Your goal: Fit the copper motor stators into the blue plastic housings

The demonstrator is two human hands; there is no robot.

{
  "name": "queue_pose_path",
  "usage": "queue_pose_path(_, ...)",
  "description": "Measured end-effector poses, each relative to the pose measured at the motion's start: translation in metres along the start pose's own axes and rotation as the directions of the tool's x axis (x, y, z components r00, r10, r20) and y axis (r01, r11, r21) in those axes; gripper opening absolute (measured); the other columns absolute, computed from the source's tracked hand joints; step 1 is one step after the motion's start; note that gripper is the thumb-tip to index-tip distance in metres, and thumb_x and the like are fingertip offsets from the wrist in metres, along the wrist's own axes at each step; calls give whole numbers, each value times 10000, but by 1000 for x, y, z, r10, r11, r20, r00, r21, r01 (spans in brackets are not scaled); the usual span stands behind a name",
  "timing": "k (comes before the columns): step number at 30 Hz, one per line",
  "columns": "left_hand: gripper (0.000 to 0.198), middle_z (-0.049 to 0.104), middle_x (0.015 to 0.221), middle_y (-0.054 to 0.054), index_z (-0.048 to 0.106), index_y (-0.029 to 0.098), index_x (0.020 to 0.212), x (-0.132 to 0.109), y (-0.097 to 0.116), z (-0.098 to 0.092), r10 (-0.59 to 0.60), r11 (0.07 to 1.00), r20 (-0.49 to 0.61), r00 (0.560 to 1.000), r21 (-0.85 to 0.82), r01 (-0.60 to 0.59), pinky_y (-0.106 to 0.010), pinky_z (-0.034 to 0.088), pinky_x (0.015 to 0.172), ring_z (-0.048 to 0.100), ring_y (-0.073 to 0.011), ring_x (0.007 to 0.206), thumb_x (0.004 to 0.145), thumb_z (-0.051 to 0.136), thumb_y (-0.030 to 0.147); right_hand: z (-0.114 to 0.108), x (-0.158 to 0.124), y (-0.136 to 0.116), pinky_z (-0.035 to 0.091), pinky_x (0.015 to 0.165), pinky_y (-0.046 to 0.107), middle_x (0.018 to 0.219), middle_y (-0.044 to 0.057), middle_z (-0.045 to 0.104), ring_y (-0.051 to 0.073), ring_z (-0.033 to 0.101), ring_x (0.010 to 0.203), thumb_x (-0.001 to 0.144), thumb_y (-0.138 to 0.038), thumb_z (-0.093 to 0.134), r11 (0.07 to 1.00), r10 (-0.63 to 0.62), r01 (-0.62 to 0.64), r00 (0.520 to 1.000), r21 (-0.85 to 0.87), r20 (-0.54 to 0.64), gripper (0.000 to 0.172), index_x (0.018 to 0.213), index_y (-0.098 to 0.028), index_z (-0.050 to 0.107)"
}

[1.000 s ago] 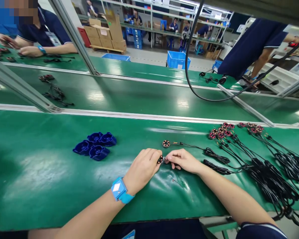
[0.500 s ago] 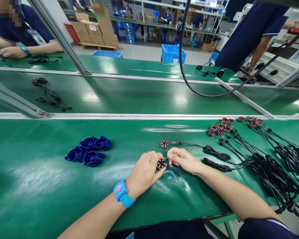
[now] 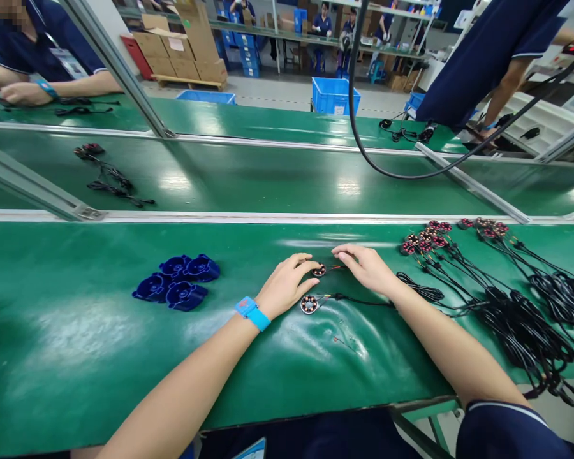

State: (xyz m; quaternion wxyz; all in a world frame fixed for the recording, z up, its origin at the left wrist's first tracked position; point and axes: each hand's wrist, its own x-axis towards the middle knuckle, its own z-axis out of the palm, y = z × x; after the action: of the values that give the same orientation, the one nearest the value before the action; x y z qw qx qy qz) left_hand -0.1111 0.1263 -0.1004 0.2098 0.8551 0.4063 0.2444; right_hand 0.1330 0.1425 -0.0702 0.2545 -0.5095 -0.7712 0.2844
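Note:
My left hand [image 3: 287,284], with a blue wristband, has its fingers spread around a small round coil [image 3: 319,269], a fingertip touching its edge. Just below it, a second round coil [image 3: 309,305] lies loose on the green mat, its black cable running right beneath my right forearm. My right hand [image 3: 366,268] hovers above the upper coil's wires with its fingers apart; whether a fingertip touches them is unclear. Several dark blue plastic housings [image 3: 186,296] lie grouped to the left.
At right lie several coils [image 3: 425,239] with bundled black cables [image 3: 511,319]. A metal rail [image 3: 268,218] crosses behind the hands. On the moving-belt-like green strip behind rests another cable bundle [image 3: 110,182]. A black cable [image 3: 392,173] hangs in front. Other people work beyond.
My left hand has let go of the lower coil, which now lies on the mat, and moved up to the other coil. My right hand has moved up and opened. The view has shifted slightly.

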Motion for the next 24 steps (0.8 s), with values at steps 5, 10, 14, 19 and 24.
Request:
queue_pose_path(5,105,679,1125,-54,589,197,929,8,-1,5,13,1000,-19,1000,12,-13,-378,530,906,651,-216,1026,910,666,265,18,12,-3,543,782,302,968,68,735,163,706,789,999,-335,423,983,69,-81,994,162,81,307,1084,-183,677)
queue_pose_path(10,196,691,1039,-37,541,206,1026,-6,3,-5,-11,999,-116,993,39,15,-360,522,853,654,-211,938,882,674,201,24,4,-10,469,650,252,856,28,715,97,596,593,973,-366,481,971,73,-127,965,204,251,295,963,-173,704)
queue_pose_path(14,292,696,1080,-44,518,206,1098,-14,4,-8,49,994,-199,979,101,-29,-367,526,874,659,-226,982,870,699,189,25,3,-9,422,620,239,845,27,692,86,526,607,916,-432,567,890,86,-229,934,396,347,306,877,-158,699)
queue_pose_path(19,324,693,1070,-34,512,218,1117,-15,8,-7,61,996,-172,983,71,-49,-341,541,846,668,-208,960,860,709,201,29,5,-7,356,559,222,807,21,678,79,459,596,809,-486,678,740,140,-322,932,590,334,330,855,-159,659)
queue_pose_path(24,305,686,1050,-32,523,217,1107,-13,8,-8,33,999,-116,993,43,-28,-348,531,841,659,-208,941,866,709,220,35,4,-3,426,643,239,750,21,694,100,553,632,870,-465,638,764,131,-296,941,574,311,316,932,-156,664)
